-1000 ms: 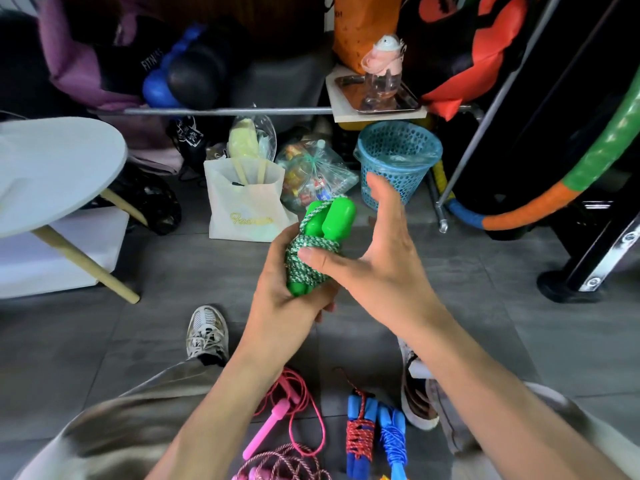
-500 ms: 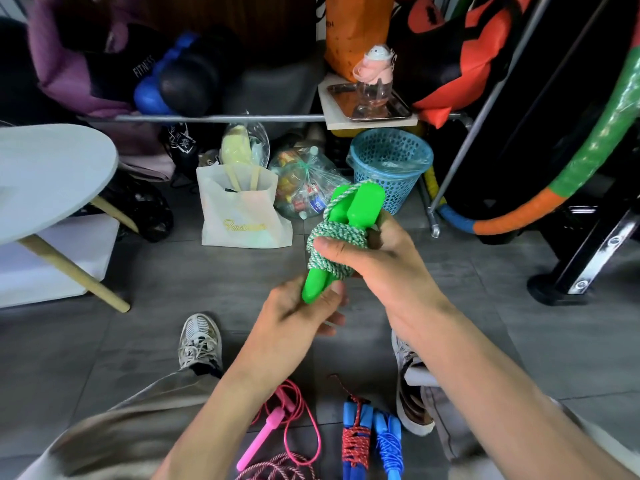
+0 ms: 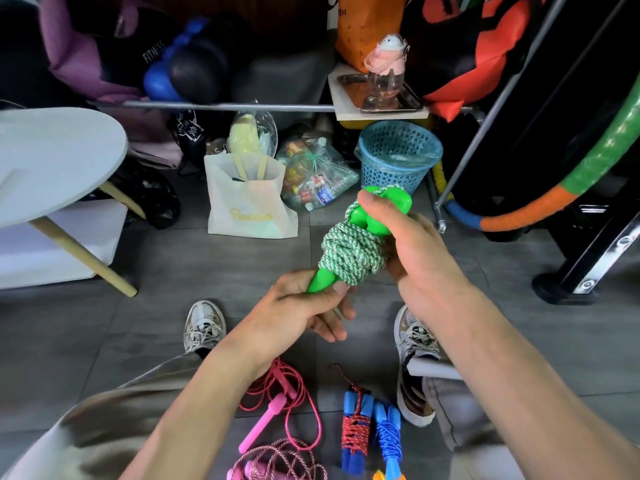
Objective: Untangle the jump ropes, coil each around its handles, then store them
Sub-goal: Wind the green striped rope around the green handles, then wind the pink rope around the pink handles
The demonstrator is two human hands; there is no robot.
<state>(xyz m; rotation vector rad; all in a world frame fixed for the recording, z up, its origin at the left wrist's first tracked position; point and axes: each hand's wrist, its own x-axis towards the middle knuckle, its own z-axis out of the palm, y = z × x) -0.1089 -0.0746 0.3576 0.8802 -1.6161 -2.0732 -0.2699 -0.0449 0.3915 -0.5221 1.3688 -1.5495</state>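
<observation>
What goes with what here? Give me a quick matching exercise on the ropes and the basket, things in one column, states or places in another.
Things:
1. green jump rope
2. pink jump rope
3. blue-handled ropes
4. blue basket

States or places:
A. lying loose and uncoiled on the floor
B. standing under the shelf rail
C. held by left hand and right hand
D. already coiled, lying on the floor

Pairs: 1-C, 2-A, 3-D, 4-B

We saw glossy green plastic handles (image 3: 381, 209) wrapped in rough braided cord (image 3: 349, 254), a perforated blue plastic basket (image 3: 398, 157), and matt grey floor tiles (image 3: 485, 341).
</observation>
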